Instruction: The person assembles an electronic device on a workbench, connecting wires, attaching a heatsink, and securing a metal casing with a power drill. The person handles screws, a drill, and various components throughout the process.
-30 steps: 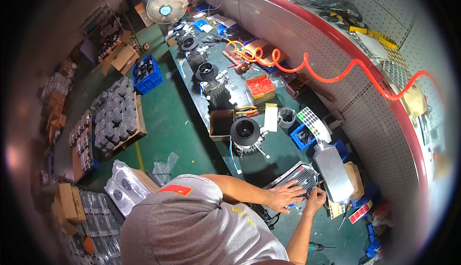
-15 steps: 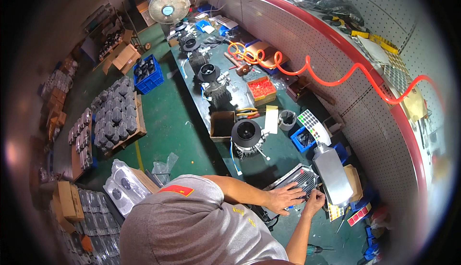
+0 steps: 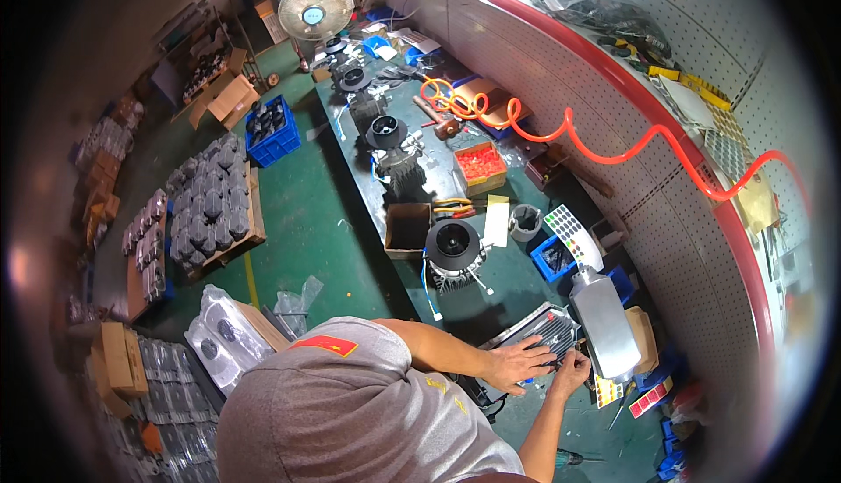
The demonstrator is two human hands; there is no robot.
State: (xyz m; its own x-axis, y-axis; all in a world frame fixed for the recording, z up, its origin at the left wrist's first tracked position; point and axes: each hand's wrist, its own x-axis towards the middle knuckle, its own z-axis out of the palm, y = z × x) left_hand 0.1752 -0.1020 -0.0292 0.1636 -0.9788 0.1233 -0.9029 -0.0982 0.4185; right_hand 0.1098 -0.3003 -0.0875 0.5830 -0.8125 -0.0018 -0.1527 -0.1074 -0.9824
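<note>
A finned grey metal housing (image 3: 554,326) lies on the green bench top in front of me. My left hand (image 3: 517,366) rests flat on its near left part with the fingers spread. Beside it, my right hand (image 3: 571,373) is at the right edge of the housing, thumb and fingertips pinched together. Whatever sits between those fingertips is too small to make out. Just right of the housing stands a silver flat-sided metal canister (image 3: 606,325). Below my right forearm lies a power driver (image 3: 568,458) with a long bit.
A black round fan unit (image 3: 454,245) with loose wires stands beyond my left hand, near an open cardboard box (image 3: 408,227). Further off are a box of red parts (image 3: 480,164) and a blue bin (image 3: 554,257). A coiled orange air hose (image 3: 604,158) hangs across the back.
The whole view has shifted slightly. Both hands keep their places on the housing, with the right fingertips still pinched at its edge.
</note>
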